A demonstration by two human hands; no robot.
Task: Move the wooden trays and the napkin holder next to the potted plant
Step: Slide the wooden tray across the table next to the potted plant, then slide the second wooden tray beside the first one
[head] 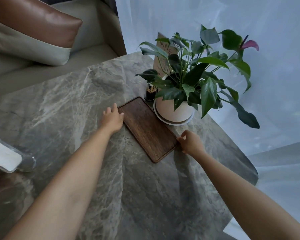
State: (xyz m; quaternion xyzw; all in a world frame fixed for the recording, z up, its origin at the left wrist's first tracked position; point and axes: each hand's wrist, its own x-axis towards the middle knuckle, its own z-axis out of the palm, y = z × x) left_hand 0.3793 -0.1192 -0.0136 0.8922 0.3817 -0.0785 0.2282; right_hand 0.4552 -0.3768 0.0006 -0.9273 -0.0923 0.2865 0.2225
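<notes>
Leftmost, at the frame's left edge, a white napkin holder (4,157) sits on the marble table (68,101), with broad bare stone between it and the centre. Next, the left hand (113,118) rests fingers spread, touching the far left edge of the wooden tray (148,129), gripping nothing. That tray lies flat and diagonal at centre, its far end just beside the potted plant (176,110) and a dark toothpick jar (151,94). Right of centre, the right hand (191,142) pinches the tray's near right corner, close to the table's curved right edge.
</notes>
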